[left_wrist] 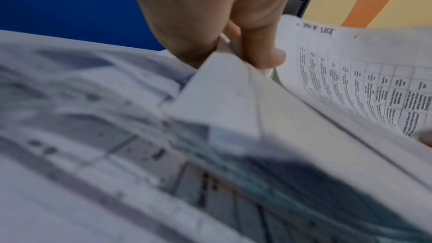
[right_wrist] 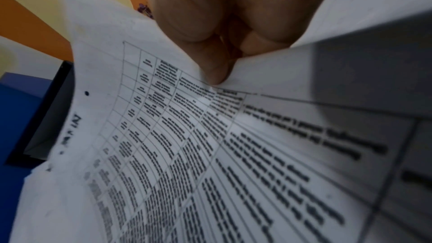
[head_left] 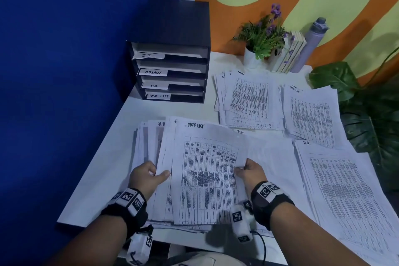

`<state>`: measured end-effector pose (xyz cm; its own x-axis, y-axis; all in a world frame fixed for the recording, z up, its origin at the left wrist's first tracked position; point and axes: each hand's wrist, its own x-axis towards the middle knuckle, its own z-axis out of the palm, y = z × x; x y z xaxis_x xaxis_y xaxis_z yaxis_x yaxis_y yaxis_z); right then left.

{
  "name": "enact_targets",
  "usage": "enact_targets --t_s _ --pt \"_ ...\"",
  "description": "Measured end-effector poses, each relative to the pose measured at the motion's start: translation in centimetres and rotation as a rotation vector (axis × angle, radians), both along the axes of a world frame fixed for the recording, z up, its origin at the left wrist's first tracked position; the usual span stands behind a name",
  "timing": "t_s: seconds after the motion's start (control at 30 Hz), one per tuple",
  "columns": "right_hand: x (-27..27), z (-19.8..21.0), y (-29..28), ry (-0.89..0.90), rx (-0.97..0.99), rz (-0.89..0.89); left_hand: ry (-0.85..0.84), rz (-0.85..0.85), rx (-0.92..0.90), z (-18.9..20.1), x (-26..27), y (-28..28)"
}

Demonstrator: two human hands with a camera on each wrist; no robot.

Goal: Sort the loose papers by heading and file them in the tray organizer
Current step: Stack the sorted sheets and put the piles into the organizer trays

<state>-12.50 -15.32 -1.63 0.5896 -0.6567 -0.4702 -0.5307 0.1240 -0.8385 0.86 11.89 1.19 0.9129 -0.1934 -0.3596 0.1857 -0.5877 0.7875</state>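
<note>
A loose stack of printed sheets lies at the table's near left. Its top sheet, headed TASK LIST, is lifted and curved; it also fills the right wrist view. My left hand pinches the left edge of a few upper sheets, thumb on top. My right hand pinches the top sheet's right edge. The black tray organizer stands at the back left, its four slots labelled IT, ADMIN, H.R and TASK LIST.
Sorted piles lie to the right: an ADMIN pile, a TASK LIST pile, an H.R pile. A potted plant, a wooden block and a grey bottle stand at the back. Large leaves overhang the right edge.
</note>
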Motion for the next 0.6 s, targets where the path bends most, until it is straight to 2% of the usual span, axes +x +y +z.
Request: enact_targets --t_s 0.2,0.3,0.37,0.5,0.6 --pt "0.0 0.9 0.0 -0.06 0.06 -0.056 0.012 -0.073 -0.096 0.8 -0.2 -1.0" --pt "-0.1 1.7 -0.8 -0.122 0.027 -0.063 0.01 -0.14 -0.072 2.1 -0.5 -2.2" --pt "0.1 2.6 -1.4 -0.151 -0.005 -0.081 -0.011 -0.155 -0.122 2.9 -0.4 -3.0" --pt "0.1 4.4 -2.9 -0.194 0.023 -0.086 -0.053 -0.049 -0.233 3.9 0.0 -4.8" --pt "-0.7 5.9 -3.5 -0.095 -0.037 0.012 -0.061 0.079 -0.304 4.6 0.3 -6.4"
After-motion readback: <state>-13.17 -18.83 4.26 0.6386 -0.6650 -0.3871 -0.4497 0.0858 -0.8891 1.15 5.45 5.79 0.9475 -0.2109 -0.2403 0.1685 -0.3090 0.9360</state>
